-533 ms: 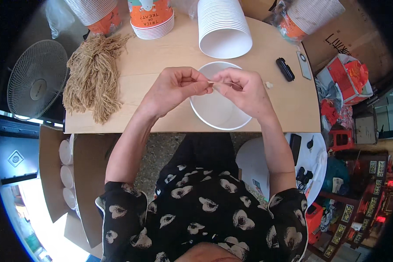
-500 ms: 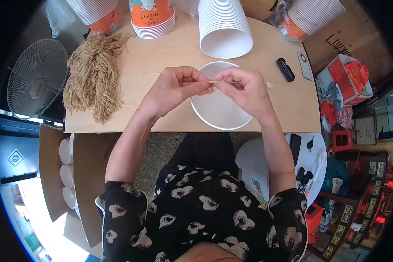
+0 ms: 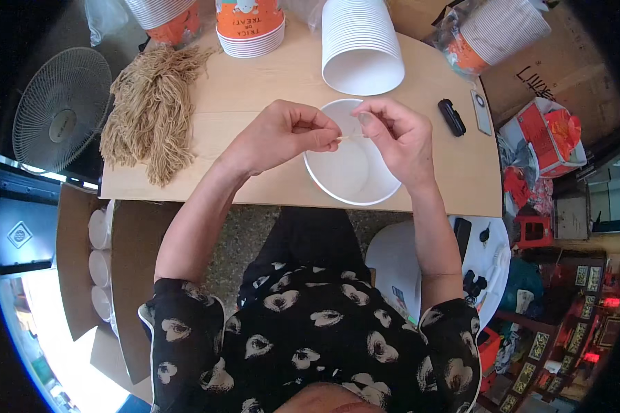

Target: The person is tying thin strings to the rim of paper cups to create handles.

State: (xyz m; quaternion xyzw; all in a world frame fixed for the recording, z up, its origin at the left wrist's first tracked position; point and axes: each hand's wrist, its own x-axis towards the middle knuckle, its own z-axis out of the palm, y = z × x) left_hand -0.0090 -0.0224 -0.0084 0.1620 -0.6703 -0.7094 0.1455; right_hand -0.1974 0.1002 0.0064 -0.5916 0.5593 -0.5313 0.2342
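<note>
Above a white round bucket point(image 3: 355, 180), both hands meet around a thin pale strand point(image 3: 346, 137). My left hand point(image 3: 293, 136) pinches one end between thumb and fingertips. My right hand point(image 3: 401, 136) is closed, its fingers curled and its thumb lifted; the strand runs to its fingers, though the exact hold there is hidden. The bucket stands near the table's front edge, its open top facing up. To the left lies a bundle of tan cords point(image 3: 155, 113), loose strands spreading from a gathered top.
Behind the bucket, a stack of white buckets point(image 3: 364, 51) lies on its side. Orange printed buckets point(image 3: 250, 27) are stacked at the back. A black case point(image 3: 452, 117) lies on the right of the table point(image 3: 255, 89). A fan point(image 3: 62, 117) stands left; an open carton point(image 3: 139, 275) sits below.
My hands have drawn slightly apart, the right one moving right with its thumb rising. More of the strand shows between them. The whole view has shifted a little.
</note>
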